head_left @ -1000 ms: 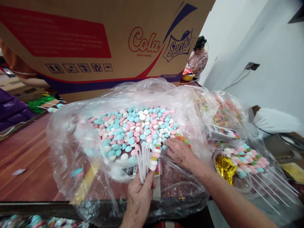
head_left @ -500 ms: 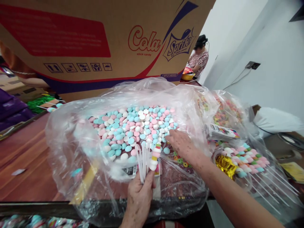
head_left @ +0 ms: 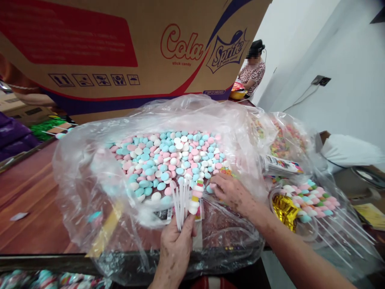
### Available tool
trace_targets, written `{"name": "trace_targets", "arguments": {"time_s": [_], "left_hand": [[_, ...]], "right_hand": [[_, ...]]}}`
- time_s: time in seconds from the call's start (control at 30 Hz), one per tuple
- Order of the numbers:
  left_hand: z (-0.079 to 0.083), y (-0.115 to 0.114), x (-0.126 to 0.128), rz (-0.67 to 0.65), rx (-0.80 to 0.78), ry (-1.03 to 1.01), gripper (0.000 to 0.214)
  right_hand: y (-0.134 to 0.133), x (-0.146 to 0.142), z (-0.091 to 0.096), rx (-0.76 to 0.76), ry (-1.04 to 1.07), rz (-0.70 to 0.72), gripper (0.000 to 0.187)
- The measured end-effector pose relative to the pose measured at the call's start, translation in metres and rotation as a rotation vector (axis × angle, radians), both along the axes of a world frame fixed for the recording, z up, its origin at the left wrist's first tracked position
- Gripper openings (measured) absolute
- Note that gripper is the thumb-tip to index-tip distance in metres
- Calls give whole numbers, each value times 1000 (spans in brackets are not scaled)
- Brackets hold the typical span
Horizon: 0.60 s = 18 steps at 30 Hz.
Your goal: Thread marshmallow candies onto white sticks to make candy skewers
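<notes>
My left hand (head_left: 176,245) is closed around a bunch of thin white sticks (head_left: 181,204), held upright near the table's front edge. One stick at the right of the bunch carries a candy skewer (head_left: 196,196) of white, pink, yellow, green and red pieces. To its right, my right hand (head_left: 230,190) is pinched, with a pale pink candy (head_left: 213,186) at its fingertips. Pink, blue and white round candies (head_left: 171,156) lie heaped behind both hands on a clear plastic bag (head_left: 90,168). Small coloured ring candies (head_left: 227,171) show partly behind my right hand.
A big cardboard box (head_left: 147,72) stands at the back. On the right lie finished candy skewers (head_left: 313,200), gold ties (head_left: 284,212), a stack of printed cards (head_left: 281,165) and bagged candies (head_left: 288,138). Another person (head_left: 254,70) sits far back.
My right hand has drawn back from the candy heap toward me, and a pale pink candy now shows at its fingertips. My left hand keeps its hold on the sticks.
</notes>
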<state>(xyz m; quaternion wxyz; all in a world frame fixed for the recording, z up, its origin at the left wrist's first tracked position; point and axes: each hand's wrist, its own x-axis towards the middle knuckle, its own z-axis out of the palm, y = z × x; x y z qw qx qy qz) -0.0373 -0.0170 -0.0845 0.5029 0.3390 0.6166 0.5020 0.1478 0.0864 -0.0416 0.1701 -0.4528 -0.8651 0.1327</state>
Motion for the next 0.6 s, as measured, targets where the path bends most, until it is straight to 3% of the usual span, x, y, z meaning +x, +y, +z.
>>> {"name": "trace_targets", "arguments": {"time_s": [0.37,0.5,0.6], "left_hand": [[0,1,0,-12,37,15,53],[3,1,0,-7,32,40,50],[6,0,0,-8,35,60,47]], "right_hand": [[-12,-14,-27,271,-195,-35,16],[-19,-20,-27,271,-236,-8,28],[-16,-22,-26,193,-113,-55,26]]}}
